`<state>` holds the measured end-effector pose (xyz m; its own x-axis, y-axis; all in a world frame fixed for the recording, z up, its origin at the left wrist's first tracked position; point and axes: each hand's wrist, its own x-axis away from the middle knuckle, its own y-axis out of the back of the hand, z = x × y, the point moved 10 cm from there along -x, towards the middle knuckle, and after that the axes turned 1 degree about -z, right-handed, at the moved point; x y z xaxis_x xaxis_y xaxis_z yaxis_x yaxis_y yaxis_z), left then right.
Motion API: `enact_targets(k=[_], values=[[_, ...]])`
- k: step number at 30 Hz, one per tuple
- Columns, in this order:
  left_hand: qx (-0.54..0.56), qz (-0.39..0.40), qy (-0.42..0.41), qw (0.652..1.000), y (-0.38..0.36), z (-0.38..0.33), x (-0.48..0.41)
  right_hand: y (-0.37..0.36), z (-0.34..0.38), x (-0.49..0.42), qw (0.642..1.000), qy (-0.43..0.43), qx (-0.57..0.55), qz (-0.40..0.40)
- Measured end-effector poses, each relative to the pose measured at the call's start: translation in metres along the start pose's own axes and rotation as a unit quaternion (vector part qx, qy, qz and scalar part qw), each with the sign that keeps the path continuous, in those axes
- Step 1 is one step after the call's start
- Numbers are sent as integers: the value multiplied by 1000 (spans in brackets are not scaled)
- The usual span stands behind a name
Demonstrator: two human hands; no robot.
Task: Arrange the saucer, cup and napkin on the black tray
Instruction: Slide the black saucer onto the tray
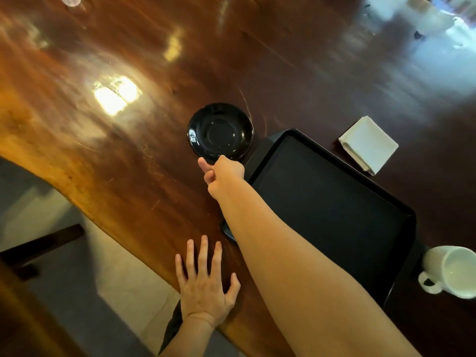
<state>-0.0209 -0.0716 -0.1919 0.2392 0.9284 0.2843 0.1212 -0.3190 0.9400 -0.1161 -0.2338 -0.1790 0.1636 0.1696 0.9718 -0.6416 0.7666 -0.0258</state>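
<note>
A glossy black saucer [220, 131] lies flat on the wooden table, just left of the far corner of the black tray [332, 202], which holds nothing. My right hand [222, 173] reaches across the table and its curled fingers close on the saucer's near rim, thumb sticking out to the left. My left hand [204, 284] rests flat on the table's near edge, fingers spread, holding nothing. A folded white napkin [368, 145] lies on the table beyond the tray's right side. A white cup [450, 271] with a handle stands off the tray by its near right corner.
The polished dark wooden table [128, 150] has a wavy near edge, with tiled floor [123, 279] below at the left. A small dark object [228, 231] peeks out from under my right forearm beside the tray. Bright light reflections mark the tabletop.
</note>
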Motion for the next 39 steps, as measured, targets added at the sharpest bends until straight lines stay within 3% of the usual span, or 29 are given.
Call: enact_targets(k=[6,15,22,28,39], values=[[7,-17,3,1000,5,-1,0,7,11,-5,999,31,-1,28],[0,-9,1,1000,1,-1,1,40,22,17,985,83,-57,143],[-20,6,-11,1000,-4,-5,4,144,26,37,979,127,-128,99],[-10,17,30,999,-7,-7,1,204,13,43,974,134,-167,70],[-16,3,146,989,-5,-23,-7,226,24,12,981,108,-141,75]])
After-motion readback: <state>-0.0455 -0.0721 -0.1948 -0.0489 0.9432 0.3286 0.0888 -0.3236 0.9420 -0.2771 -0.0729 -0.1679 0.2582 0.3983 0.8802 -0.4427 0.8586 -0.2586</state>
